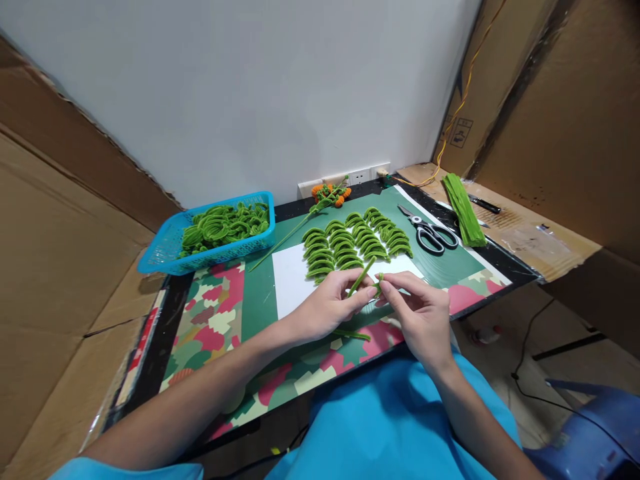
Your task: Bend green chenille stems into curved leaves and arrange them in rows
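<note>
I have the stem (362,276) over the table (176,293), fingers of my left hand (333,300) clamped on it, those of my right hand (425,313) pinching a green bit (381,277) beside it. I judge the stem light, soft, bendable; I'd grip near its end, sparing the fuzz.

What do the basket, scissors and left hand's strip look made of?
Basket: likely plastic, slightly glossy blue, with perforated walls.
Scissors: blades probably metal, grey; black handles look like plastic, smooth and pale-lined.
Strip: perhaps chenille, from its fuzzy-looking green surface; any core is hidden.
</note>
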A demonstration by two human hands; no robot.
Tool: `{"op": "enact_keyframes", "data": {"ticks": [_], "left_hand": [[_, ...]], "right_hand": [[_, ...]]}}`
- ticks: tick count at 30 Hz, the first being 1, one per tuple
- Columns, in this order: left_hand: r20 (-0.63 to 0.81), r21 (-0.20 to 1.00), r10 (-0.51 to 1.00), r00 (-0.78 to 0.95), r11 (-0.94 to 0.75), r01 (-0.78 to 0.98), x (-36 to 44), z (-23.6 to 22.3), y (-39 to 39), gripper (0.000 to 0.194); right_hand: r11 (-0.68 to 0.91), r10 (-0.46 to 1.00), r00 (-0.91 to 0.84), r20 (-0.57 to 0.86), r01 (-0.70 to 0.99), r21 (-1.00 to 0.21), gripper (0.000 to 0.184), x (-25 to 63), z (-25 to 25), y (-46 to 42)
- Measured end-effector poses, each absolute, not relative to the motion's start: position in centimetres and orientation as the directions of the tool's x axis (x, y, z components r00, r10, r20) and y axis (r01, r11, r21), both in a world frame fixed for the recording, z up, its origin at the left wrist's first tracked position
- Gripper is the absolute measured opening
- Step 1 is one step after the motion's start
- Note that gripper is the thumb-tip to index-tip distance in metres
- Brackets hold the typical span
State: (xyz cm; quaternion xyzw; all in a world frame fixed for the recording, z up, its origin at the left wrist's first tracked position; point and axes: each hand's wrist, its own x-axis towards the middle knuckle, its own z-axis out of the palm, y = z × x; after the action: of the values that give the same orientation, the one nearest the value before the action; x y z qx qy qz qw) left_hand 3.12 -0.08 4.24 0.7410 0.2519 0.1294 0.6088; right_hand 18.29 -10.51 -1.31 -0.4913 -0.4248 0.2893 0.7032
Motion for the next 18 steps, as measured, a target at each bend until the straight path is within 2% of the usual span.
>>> {"op": "enact_keyframes", "data": {"ticks": [5,12,15,18], "left_hand": [[-0.136,0.981,0.555,0.821,-0.041,0.191,3.0,4.1,-0.2,0.031],[-0.112,0.991,0.571,0.814,0.004,0.134,3.2,3.6,-0.6,0.035],[-0.093,0.989,0.586,0.805,-0.040,0.144,3.2,3.7,-1.0,0.031],[-0.068,0.966,0.610,0.790,-0.158,0.205,3.1,3.8,-1.4,0.026]], "right_hand": [[0.332,0.844,0.467,0.265,-0.067,-0.941,0.019,18.3,-1.1,-10.5],[0.338,0.861,0.433,0.268,-0.091,-0.937,0.021,18.2,-1.1,-10.2],[0.326,0.879,0.414,0.235,-0.166,-0.931,0.016,18.0,-1.3,-10.2],[0.310,0.862,0.463,0.205,-0.162,-0.937,0.014,17.8,-1.3,-10.2]]}}
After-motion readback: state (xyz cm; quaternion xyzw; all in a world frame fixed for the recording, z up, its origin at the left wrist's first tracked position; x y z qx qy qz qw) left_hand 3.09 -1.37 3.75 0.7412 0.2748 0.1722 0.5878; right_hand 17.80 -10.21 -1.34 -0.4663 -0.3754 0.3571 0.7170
